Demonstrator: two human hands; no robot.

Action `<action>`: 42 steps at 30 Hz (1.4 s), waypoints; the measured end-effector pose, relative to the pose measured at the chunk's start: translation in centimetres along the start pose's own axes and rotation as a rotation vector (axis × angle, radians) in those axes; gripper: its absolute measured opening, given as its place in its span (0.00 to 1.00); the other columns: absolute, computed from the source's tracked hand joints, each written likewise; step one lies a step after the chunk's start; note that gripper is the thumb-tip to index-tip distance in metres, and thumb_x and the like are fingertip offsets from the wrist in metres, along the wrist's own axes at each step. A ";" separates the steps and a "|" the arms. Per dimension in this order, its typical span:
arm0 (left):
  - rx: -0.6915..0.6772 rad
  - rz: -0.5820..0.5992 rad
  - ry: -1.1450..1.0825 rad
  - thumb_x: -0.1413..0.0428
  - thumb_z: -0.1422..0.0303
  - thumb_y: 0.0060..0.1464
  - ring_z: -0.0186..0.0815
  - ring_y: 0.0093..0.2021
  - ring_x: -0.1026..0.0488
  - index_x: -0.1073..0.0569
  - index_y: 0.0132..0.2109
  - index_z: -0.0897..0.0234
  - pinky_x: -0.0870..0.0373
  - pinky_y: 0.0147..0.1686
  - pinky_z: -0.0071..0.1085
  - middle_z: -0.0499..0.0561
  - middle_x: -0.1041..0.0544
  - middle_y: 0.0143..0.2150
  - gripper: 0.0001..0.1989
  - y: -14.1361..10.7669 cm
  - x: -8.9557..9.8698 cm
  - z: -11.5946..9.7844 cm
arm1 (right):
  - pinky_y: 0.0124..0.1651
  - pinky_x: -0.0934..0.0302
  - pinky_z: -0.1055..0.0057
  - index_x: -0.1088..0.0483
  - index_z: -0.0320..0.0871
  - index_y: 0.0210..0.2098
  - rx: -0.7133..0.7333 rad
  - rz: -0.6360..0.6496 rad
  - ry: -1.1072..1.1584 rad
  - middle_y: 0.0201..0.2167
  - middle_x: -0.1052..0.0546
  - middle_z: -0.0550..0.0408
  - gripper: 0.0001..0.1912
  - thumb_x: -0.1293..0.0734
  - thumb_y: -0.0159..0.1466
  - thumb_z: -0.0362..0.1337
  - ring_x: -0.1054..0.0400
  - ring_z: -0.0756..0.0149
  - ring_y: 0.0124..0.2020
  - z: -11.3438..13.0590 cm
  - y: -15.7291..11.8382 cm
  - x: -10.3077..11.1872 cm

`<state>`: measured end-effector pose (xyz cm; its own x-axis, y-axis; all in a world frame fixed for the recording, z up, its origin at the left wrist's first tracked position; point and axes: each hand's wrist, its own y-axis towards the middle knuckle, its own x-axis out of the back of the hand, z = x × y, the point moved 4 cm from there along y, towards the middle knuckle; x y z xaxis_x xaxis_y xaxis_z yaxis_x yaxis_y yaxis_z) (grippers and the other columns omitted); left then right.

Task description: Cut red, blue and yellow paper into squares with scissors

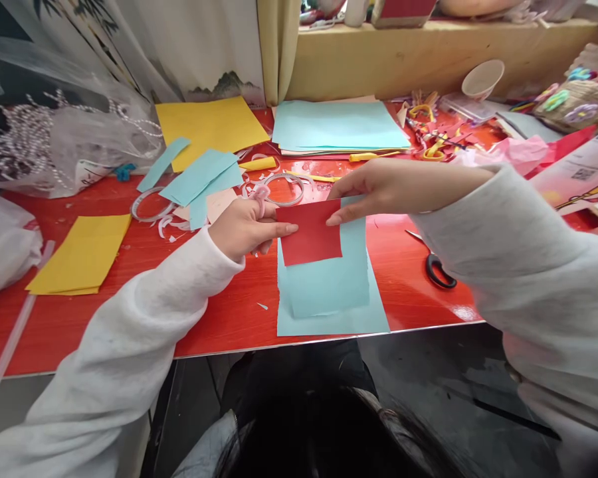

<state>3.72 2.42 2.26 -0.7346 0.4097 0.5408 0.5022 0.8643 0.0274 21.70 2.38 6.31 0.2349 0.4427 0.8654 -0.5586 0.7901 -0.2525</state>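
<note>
A small red paper is held up above the table between my two hands. My left hand pinches its left edge, thumb on top, with a pink ring-like item on a finger. My right hand grips its upper right corner between thumb and fingers. Behind and below the red paper are light blue sheets, one overlapping another near the table's front edge. Whether my right hand also touches the upper blue sheet is hidden.
Black-handled scissors lie right of the blue sheets. Yellow papers rest at left; tape rolls and blue pieces sit behind my left hand. A blue stack, scraps and a white cup stand farther back.
</note>
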 end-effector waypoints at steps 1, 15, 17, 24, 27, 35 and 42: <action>0.007 -0.001 -0.010 0.43 0.64 0.46 0.22 0.15 0.40 0.33 0.17 0.64 0.58 0.62 0.47 0.39 0.38 0.09 0.15 0.0 0.0 0.0 | 0.29 0.54 0.70 0.30 0.42 0.29 0.011 -0.032 0.033 0.21 0.39 0.60 0.19 0.37 0.56 0.53 0.47 0.72 0.25 0.1 0.0 -0.1; 0.014 0.030 0.001 0.43 0.62 0.46 0.22 0.15 0.39 0.40 0.15 0.63 0.62 0.63 0.48 0.38 0.37 0.10 0.19 -0.3 -0.4 -0.4 | 0.29 0.55 0.70 0.32 0.42 0.26 0.020 -0.086 0.165 0.20 0.39 0.61 0.18 0.37 0.56 0.51 0.48 0.73 0.24 -0.7 -0.8 -1.0; 0.015 0.038 0.016 0.44 0.62 0.46 0.23 0.15 0.39 0.40 0.15 0.63 0.62 0.64 0.47 0.38 0.37 0.10 0.19 -0.3 -0.5 -0.5 | 0.28 0.55 0.70 0.33 0.42 0.25 0.016 -0.093 0.164 0.20 0.40 0.61 0.18 0.37 0.56 0.52 0.49 0.73 0.24 -0.7 -0.9 -1.0; 0.019 0.041 0.018 0.44 0.62 0.46 0.23 0.16 0.39 0.40 0.14 0.63 0.60 0.63 0.48 0.39 0.37 0.11 0.19 -0.3 -0.4 -0.6 | 0.27 0.56 0.70 0.35 0.41 0.22 0.006 -0.121 0.152 0.19 0.43 0.61 0.19 0.37 0.56 0.52 0.52 0.74 0.23 -0.7 -0.9 -1.0; 0.007 0.050 0.011 0.43 0.63 0.46 0.22 0.15 0.39 0.40 0.14 0.63 0.62 0.63 0.48 0.38 0.37 0.11 0.20 -0.3 -0.5 -0.8 | 0.26 0.57 0.70 0.38 0.41 0.20 -0.014 -0.147 0.144 0.18 0.47 0.61 0.22 0.38 0.56 0.54 0.53 0.74 0.22 -0.7 -1.0 -1.0; 0.012 0.049 0.033 0.44 0.62 0.46 0.23 0.16 0.39 0.39 0.13 0.63 0.58 0.62 0.49 0.39 0.37 0.11 0.20 -0.3 -0.4 -0.9 | 0.25 0.58 0.70 0.40 0.41 0.18 -0.006 -0.179 0.144 0.18 0.49 0.62 0.25 0.39 0.55 0.57 0.55 0.75 0.21 -0.7 -1.1 -0.9; 0.030 0.054 0.027 0.44 0.61 0.46 0.23 0.16 0.38 0.39 0.13 0.63 0.55 0.62 0.49 0.40 0.36 0.11 0.20 -0.3 -0.5 -0.8 | 0.25 0.58 0.70 0.37 0.41 0.20 -0.004 -0.164 0.121 0.18 0.46 0.61 0.22 0.38 0.57 0.54 0.53 0.75 0.22 -0.7 -1.1 -1.0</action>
<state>4.28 1.79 2.66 -0.6941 0.4487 0.5630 0.5270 0.8494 -0.0273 22.65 1.41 5.41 0.4162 0.3551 0.8370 -0.5015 0.8575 -0.1144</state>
